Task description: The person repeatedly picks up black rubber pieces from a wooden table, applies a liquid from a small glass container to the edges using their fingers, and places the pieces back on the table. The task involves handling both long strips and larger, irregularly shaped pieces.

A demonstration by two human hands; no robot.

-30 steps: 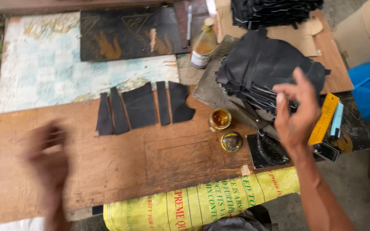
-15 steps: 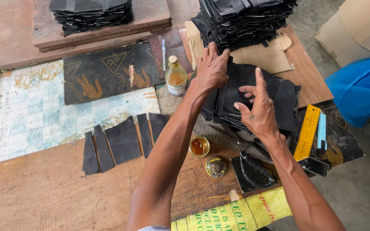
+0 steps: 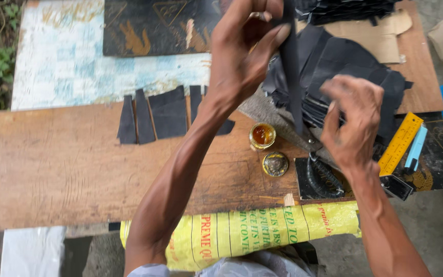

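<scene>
My left hand (image 3: 244, 48) is raised over the wooden board (image 3: 67, 169) and pinches a narrow black leather strip (image 3: 292, 77) that hangs down edge-on. To the right, my right hand (image 3: 352, 120) hovers with fingers curled, just above a pile of black leather pieces (image 3: 344, 66); I cannot tell whether it touches the strip. Several cut black leather pieces (image 3: 167, 113) lie in a row on the board to the left of my left forearm.
A small open tin of amber glue (image 3: 262, 135) and its lid (image 3: 275, 164) sit below the pile. A yellow ruler (image 3: 400, 142), a light blue cutter (image 3: 416, 149), a dark stone block (image 3: 321, 178) and a yellow printed sack (image 3: 262, 233) lie nearby.
My left hand has lifted off the leather pile, bringing up a black strip toward the camera. My right hand has lowered slightly beside it. The view has shifted closer.
</scene>
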